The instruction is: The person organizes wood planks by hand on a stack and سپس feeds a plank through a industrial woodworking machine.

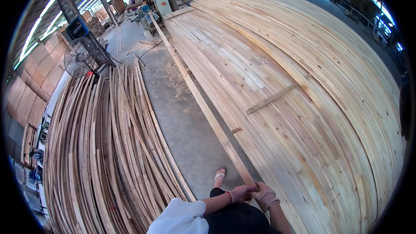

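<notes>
A long, narrow wooden strip [203,104] stretches away from me, from my hands up to a machine [147,15] in the far background. Its near end is gripped by both gloved hands close in front of my body. My left hand [239,194] is closed around the end from the left side. Right beside it, my right hand [265,195] is closed on the same end, its fingers partly hidden. A wide stack of pale boards [242,82] lies just right of the strip.
Many rough wooden strips [95,147] lie piled on the left. A standing fan [81,56] is beside a metal post behind them. Sawdust covers part of the grey floor [173,134]. A crosswise batten [273,99] rests on the boards, and a taller stack [320,52] rises farther right.
</notes>
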Demonstrator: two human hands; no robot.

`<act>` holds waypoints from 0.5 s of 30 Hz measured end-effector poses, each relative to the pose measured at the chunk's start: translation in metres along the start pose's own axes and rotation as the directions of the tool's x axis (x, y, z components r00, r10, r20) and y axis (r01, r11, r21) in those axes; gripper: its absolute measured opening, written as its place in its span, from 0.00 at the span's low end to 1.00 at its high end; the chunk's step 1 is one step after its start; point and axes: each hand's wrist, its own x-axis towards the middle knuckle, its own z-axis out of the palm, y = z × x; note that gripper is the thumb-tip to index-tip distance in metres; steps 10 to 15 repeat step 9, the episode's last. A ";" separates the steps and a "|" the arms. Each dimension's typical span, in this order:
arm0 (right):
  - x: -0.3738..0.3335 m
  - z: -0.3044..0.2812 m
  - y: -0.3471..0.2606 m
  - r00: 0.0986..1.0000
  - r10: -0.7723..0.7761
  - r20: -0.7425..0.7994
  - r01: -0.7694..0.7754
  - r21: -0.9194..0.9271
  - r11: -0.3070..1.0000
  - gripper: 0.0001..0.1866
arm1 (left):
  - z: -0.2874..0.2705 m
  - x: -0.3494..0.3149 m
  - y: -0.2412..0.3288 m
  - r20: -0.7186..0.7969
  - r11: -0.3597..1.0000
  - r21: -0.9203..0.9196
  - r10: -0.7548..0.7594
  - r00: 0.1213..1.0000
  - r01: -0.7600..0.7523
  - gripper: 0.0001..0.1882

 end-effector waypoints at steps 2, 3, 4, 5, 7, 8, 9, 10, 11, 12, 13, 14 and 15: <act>0.007 0.013 0.042 0.985 -0.135 -0.107 0.159 0.269 0.950 0.37 | 0.035 -0.029 0.025 -0.013 0.966 -0.237 0.101 0.995 -0.101 0.12; -0.014 0.002 0.039 0.987 -0.096 -0.131 0.125 0.235 0.964 0.38 | 0.015 -0.023 0.035 -0.058 0.955 -0.232 0.175 0.983 -0.184 0.12; -0.021 0.002 0.079 0.994 -0.011 -0.106 0.031 0.190 0.981 0.38 | 0.025 -0.027 0.045 -0.129 0.952 -0.213 0.194 0.972 -0.219 0.12; -0.029 0.006 0.119 0.993 0.078 -0.084 -0.065 0.146 0.987 0.38 | 0.041 -0.033 0.064 -0.201 0.949 -0.191 0.212 0.956 -0.251 0.12; -0.092 -0.020 0.139 0.938 0.331 0.102 -0.337 0.048 0.940 0.37 | 0.045 -0.043 0.085 -0.240 0.930 -0.199 0.258 0.936 -0.308 0.12; -0.116 -0.011 0.197 0.914 0.384 0.134 -0.400 0.125 0.908 0.35 | 0.047 -0.039 0.096 -0.177 0.933 -0.202 0.265 0.948 -0.298 0.12; -0.113 -0.012 0.198 0.915 0.382 0.128 -0.397 0.127 0.909 0.35 | 0.053 -0.042 0.103 -0.125 0.932 -0.216 0.270 0.955 -0.292 0.12; -0.113 -0.012 0.198 0.915 0.382 0.128 -0.397 0.127 0.909 0.35 | 0.053 -0.042 0.103 -0.125 0.932 -0.216 0.270 0.955 -0.292 0.12; -0.113 -0.012 0.198 0.915 0.382 0.128 -0.397 0.127 0.909 0.35 | 0.053 -0.042 0.103 -0.125 0.932 -0.216 0.270 0.955 -0.292 0.12; -0.113 -0.012 0.198 0.915 0.382 0.128 -0.397 0.127 0.909 0.35 | 0.053 -0.042 0.103 -0.125 0.932 -0.216 0.270 0.955 -0.292 0.12; -0.113 -0.012 0.198 0.915 0.382 0.128 -0.397 0.127 0.909 0.35 | 0.053 -0.042 0.103 -0.125 0.932 -0.216 0.270 0.955 -0.292 0.12; -0.113 -0.012 0.198 0.915 0.382 0.128 -0.397 0.127 0.909 0.35 | 0.053 -0.042 0.103 -0.125 0.932 -0.216 0.270 0.955 -0.292 0.12; -0.113 -0.012 0.198 0.915 0.382 0.128 -0.397 0.127 0.909 0.35 | 0.053 -0.042 0.103 -0.125 0.932 -0.216 0.270 0.955 -0.292 0.12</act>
